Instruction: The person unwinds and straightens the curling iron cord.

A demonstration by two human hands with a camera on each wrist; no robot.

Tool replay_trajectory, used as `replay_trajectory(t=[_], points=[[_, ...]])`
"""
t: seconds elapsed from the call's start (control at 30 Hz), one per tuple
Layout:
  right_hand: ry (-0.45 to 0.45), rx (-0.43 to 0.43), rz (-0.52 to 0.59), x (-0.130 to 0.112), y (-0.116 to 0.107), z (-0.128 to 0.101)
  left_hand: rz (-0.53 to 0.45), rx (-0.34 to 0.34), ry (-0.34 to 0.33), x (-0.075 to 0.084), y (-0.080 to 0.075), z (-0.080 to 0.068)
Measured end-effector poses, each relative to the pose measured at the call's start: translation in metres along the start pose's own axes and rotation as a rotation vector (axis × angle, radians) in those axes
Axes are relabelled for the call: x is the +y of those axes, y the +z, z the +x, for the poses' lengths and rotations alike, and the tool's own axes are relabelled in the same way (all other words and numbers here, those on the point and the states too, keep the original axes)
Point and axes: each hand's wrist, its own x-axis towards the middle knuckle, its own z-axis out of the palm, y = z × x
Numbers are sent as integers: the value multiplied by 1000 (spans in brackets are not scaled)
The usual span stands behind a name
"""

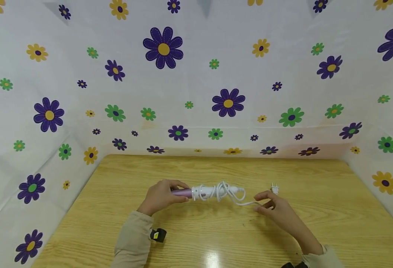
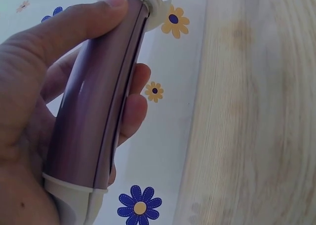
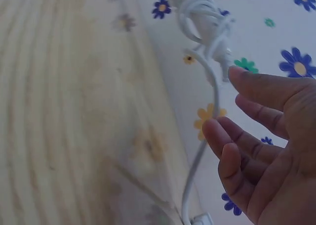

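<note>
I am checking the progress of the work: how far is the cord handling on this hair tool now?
Several cord loops already sit around the curling iron. The left hand grips its purple barrel; the right hand, fingers relaxed, touches the loose cord. The free end and plug lie on the table, not wound.

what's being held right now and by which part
The left hand grips the curling iron by its purple barrel. The right hand is open beside the white cord.
</note>
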Motion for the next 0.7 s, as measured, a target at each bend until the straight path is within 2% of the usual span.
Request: replay_trajectory(t=[0.2,0.37,0.7], points=[[-100,43,-128,0,15,4,3,-12,2,-2,1,0],[-111,81,-199,1,18,6,-3,-16,8,-2,1,0],[-75,65,-256,4,16,11,-4,-9,18,-1,0,-1]])
